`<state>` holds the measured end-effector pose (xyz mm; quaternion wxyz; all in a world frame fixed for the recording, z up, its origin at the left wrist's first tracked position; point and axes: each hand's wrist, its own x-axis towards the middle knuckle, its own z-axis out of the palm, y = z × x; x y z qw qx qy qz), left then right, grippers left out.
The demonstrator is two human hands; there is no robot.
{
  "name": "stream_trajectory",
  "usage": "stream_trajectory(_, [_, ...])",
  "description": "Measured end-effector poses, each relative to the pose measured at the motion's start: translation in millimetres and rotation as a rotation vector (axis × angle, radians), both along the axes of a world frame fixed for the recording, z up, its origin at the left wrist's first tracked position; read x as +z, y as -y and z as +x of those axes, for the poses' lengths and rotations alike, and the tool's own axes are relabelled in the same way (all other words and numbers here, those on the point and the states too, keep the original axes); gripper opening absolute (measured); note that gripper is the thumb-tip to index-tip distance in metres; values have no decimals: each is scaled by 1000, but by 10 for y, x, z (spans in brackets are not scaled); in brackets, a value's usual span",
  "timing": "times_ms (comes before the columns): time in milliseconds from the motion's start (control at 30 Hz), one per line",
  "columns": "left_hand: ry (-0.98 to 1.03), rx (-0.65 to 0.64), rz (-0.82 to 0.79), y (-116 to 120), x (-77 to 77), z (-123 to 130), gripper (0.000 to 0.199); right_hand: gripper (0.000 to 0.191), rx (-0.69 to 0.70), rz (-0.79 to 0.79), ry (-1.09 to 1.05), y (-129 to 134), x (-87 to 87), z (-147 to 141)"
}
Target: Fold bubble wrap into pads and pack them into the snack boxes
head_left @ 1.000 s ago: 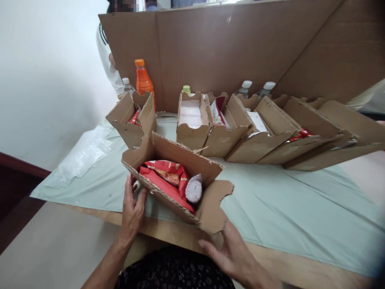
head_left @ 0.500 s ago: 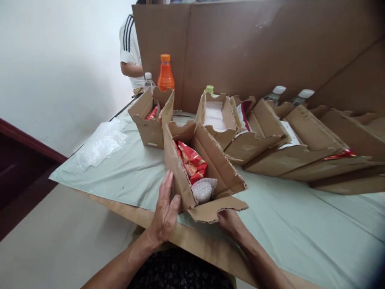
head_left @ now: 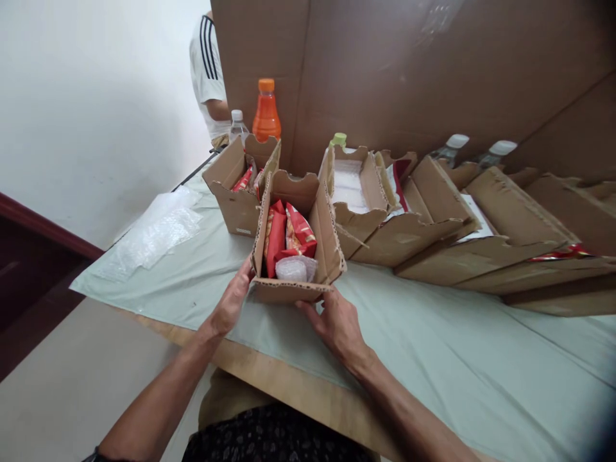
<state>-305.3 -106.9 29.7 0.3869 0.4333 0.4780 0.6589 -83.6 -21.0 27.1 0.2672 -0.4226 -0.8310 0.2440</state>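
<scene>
L hand [head_left: 233, 298] is flat-ish, fingers fairly straight, set against the near L corner of the open cardboard box [head_left: 289, 292]. R hand [head_left: 339, 321] is at the near R corner, thumb spread along the bottom of the near wall, other fingers partly hidden; can't tell how firm its hold is. Box sits upright just beyond & btwn both: brown corrugated, rough-cut rims, scooped far wall. Inside, two glossy red snack packets [head_left: 275, 240] stand w/ a rounded bubble-wrap bundle [head_left: 294, 269] nearest the hands.

Under it all, soft creased pale-green cloth [head_left: 418, 340] on a wooden bench [head_left: 289, 391].

Crowding it: small carton [head_left: 238, 208] beyond L hand, by the box's far L side, w/ red packaging inside; beyond & R of R hand, a slanted row of cartons [head_left: 385, 240], nearest one close to the box's R wall, a thin torn cardboard strip [head_left: 353, 237] sticking out in btwn.

L of L hand, crinkly clear bubble-wrap sheets [head_left: 166, 224]. Farther off, orange plastic bottle [head_left: 266, 119], clear bottle [head_left: 237, 125], tall cardboard panel [head_left: 375, 77], & a person [head_left: 206, 64] in a white striped-sleeve shirt.
</scene>
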Motion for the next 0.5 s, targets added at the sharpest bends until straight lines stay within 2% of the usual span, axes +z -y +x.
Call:
stream_trajectory(67, [-134,-54,-43,0,16,-55,75,29,-51,-25,27,-129,36,-75])
stream_trajectory(100, [-228,-38,-95,-9,28,-64,74,28,-68,-37,34,-201,36,-109])
stream_trajectory(200, [-496,137,-324,-140,98,-79,48,25,-84,-59,9,-411,-37,-201])
stream_trajectory(267, [-591,218,-414,-321,161,-130,34,24,-88,-64,-28,-524,-121,-245])
stream_trajectory(367, [-624,288,-476,-662,229,-269,24,25,-97,-61,-73,-628,-236,-266])
stream_trajectory(500, [-557,243,-545,-1087,199,-326,37,24,-73,-62,-122,-664,-315,-236])
